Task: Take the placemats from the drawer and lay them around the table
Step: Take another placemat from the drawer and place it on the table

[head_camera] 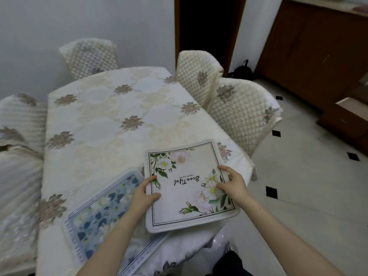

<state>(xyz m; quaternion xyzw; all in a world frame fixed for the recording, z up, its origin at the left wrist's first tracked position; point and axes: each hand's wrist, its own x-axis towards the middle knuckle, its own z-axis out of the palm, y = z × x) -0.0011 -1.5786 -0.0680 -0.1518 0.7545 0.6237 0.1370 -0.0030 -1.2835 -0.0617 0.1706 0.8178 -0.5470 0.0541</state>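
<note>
A white placemat point(185, 198) with flower corners and the word "Beautiful" is held over the near right corner of the table point(111, 120). My left hand point(144, 197) grips its left edge, thumb on top. My right hand point(233, 183) grips its right edge. Partly under it, a blue floral placemat point(99, 214) lies flat on the cream tablecloth at the near edge. My left forearm crosses over the blue mat.
Quilted cream chairs stand around the table: two at the right point(241, 112) point(196, 74), one at the far end point(89, 56), one at the left point(18, 120). A brown cabinet point(318, 46) with an open drawer point(350, 108) stands at the far right across tiled floor.
</note>
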